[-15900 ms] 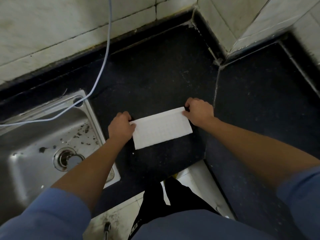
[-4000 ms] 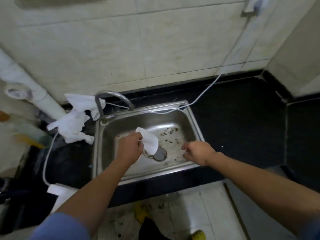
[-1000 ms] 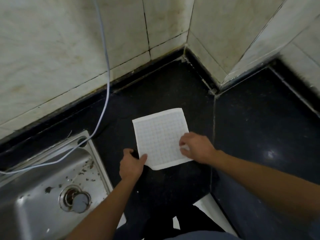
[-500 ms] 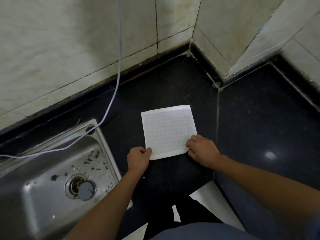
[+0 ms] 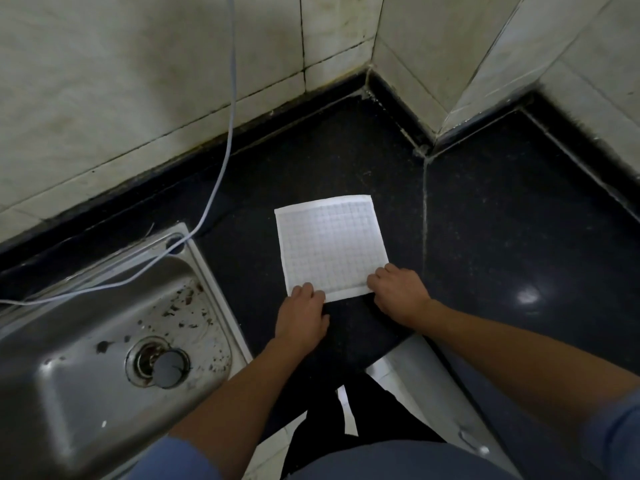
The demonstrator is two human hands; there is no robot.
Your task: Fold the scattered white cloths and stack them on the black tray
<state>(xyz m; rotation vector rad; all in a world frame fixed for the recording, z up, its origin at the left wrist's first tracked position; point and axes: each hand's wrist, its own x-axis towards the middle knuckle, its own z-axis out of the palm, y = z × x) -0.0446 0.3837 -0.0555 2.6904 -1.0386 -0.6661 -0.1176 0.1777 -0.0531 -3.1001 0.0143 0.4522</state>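
A pale tiled wall point(image 5: 121, 81) fills the top of the frame. Below it a black counter point(image 5: 502, 237) runs across the middle and bends round a corner at upper right.

One steel sink point(image 5: 62, 403) takes up the lower left. It holds one dark plug point(image 5: 168, 368) sitting in the drain, with dark specks scattered over the floor of the basin.

One white cloth point(image 5: 330, 240) with a faint grid lies flat and unfolded on the counter at the centre of the frame, right of the sink and apart from it. No tray is in view.

Two hands reach up from the bottom edge. The left hand point(image 5: 304, 317) has bent fingers on the cloth's lower left corner, its thumb off the cloth. The right hand point(image 5: 398, 294) has bent fingers on the lower right corner, thumb hidden. Whether either hand pinches the edge or only presses it, I cannot tell.

One thin pale cable point(image 5: 230, 133) drops down the wall and crosses the sink's upper rim toward the left edge.
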